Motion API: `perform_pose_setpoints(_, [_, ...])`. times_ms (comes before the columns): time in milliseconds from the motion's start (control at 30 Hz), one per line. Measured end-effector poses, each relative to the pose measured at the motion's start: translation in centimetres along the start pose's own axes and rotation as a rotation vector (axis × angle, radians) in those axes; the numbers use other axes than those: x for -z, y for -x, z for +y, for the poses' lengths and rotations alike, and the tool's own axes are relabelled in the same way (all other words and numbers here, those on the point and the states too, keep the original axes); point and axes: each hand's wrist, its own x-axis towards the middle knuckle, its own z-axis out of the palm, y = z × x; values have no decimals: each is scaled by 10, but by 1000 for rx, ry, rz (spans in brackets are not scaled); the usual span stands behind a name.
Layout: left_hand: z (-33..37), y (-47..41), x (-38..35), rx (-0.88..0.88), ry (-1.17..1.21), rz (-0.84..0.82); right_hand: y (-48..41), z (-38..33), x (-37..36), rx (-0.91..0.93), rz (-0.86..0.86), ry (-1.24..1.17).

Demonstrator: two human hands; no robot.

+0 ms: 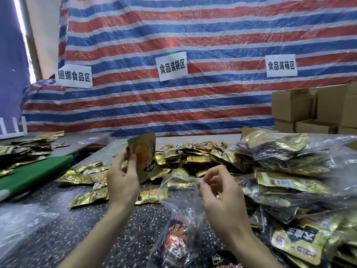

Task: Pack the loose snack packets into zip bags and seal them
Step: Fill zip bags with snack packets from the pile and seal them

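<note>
Snack packet (144, 151), upright, pinched in left hand (122, 182) fingers, sits up-left of the zip bag (177, 229) mouth. Right hand (222, 200) fingers pinch its rim; bag hangs over the tabletop (77, 238). Insertion likely runs down-right.

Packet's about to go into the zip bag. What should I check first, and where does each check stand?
1. Left hand grips the gold snack packet: ok.
2. Right hand pinches the rim of the zip bag: ok.
3. Bag mouth is open: ok, it appears to gape.
4. Room is left in the bag: ok, the bagged packets sit only at the bottom.
5. Packet is lined up over the mouth: not ok, it is raised off to the left.
6. Count of packets in the bag: cannot tell.
</note>
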Motion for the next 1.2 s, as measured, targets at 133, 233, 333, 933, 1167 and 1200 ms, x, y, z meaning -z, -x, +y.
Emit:
perform_pose_setpoints(133, [38,6,6,-26,230,-15,-2,3,-1,-59,35,-39])
perform_pose_setpoints(233, [40,23,-1,84,305,-157,-2,2,-1,-140,48,-121])
perform_pose_setpoints(333, [38,37,-9,157,302,-255,-4,0,0,-177,84,-174])
perform_pose_setpoints(933, [35,37,-2,394,196,-658,-9,-5,7,-110,274,-239])
perform_pose_setpoints(1167, [34,37,2,220,-58,-849,-9,-7,6,-112,266,-308])
perform_pose_setpoints(1200, [34,37,2,215,-64,-856,-10,-7,6,-126,256,-315])
